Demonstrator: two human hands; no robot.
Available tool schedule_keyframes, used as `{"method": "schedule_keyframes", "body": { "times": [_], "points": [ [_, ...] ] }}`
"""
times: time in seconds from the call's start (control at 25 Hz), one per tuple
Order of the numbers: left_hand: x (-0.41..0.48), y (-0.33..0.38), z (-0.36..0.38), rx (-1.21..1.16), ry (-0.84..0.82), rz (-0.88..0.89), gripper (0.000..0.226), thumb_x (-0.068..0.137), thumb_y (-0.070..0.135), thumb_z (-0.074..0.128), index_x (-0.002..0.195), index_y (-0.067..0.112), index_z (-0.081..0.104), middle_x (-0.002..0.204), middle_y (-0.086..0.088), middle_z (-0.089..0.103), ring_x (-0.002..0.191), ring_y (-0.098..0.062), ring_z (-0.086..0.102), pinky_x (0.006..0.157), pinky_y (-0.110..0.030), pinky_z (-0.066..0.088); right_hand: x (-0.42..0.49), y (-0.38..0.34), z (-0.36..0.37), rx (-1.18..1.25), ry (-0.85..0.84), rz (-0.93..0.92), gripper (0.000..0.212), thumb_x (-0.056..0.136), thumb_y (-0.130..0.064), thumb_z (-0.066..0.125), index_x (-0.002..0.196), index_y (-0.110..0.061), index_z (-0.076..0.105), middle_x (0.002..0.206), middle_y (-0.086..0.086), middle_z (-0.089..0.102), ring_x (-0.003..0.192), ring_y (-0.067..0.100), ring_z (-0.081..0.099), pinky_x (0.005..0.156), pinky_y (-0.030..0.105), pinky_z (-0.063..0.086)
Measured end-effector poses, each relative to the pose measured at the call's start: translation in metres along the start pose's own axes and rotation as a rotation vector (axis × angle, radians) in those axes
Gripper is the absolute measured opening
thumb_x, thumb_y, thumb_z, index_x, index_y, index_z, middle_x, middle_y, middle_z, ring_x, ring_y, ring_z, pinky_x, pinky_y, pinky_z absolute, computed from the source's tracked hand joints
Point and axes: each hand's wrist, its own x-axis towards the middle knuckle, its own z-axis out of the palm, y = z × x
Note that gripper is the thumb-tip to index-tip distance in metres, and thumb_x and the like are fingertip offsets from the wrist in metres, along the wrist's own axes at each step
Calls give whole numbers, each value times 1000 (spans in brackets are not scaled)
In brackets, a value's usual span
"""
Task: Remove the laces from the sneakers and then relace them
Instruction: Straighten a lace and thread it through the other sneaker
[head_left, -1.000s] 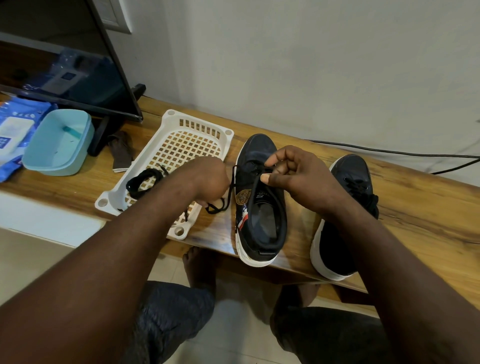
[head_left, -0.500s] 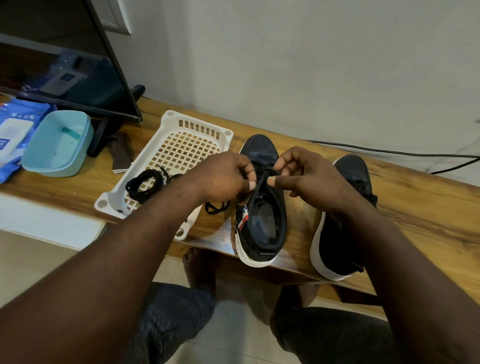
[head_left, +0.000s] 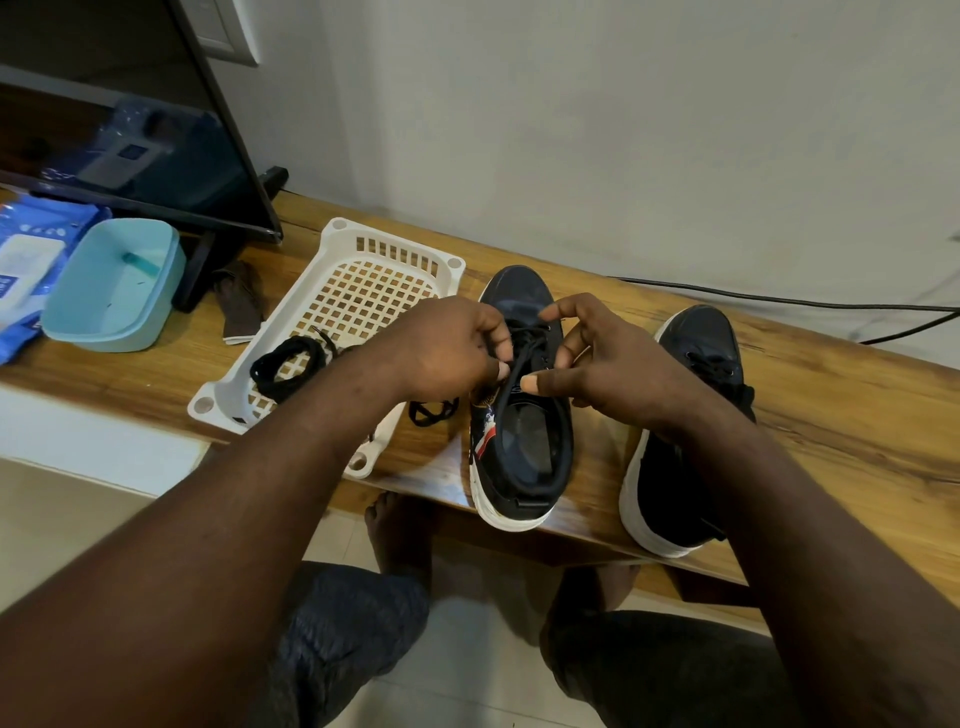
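Fingers (head_left: 500, 370) of the left hand (head_left: 447, 348) are pinching the black lace (head_left: 511, 374) above the middle sneaker (head_left: 524, 452), and the right hand (head_left: 618, 364) is pinching it from the other side (thumbs nearly meeting). That sneaker is standing on the bench (head_left: 831, 415) between the other sneaker (head_left: 701, 348) and a white basket (head_left: 332, 249), where a second lace (head_left: 283, 361) is lying coiled.
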Motion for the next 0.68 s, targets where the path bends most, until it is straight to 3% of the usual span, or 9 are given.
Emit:
{"method": "schedule_keyframes", "body": {
  "times": [0.12,0.28,0.48,0.56,0.68],
  "points": [
    [3,-4,2,162,6,-41,7,93,15,71,93,21,75,87,5,71,85,-14,67,78,-30,53,0,-1,1,9,-10,15,69,80,-35,90,135,-34,49,93,1,70,82,18,71,79,43,62],
    [0,-16,-1,581,-159,-224,13,95,19,64,103,17,75,95,-3,68,92,-21,65,85,-37,56,0,-3,0,56,-14,62,70,79,-32,91,135,-30,50,93,0,69,83,18,72,78,41,64],
    [0,-6,-8,15,-20,-74,6,90,20,78,95,23,76,88,5,73,86,-15,68,81,-34,54,1,-1,0,74,-2,78,74,77,-33,93,137,-29,50,96,2,70,85,21,74,79,45,65],
    [0,-2,-3,-1,-27,-40,3,92,21,77,94,22,76,87,5,73,85,-14,68,79,-32,53,0,-1,0,80,-4,86,73,76,-33,93,135,-29,52,97,2,70,89,24,74,79,45,65],
    [2,-6,-1,189,-41,-79,5,94,24,74,92,19,75,85,2,71,82,-14,65,75,-31,50,0,-1,0,78,-9,82,63,76,-33,93,127,-28,56,98,2,68,89,23,72,79,44,64]
  ]
}}
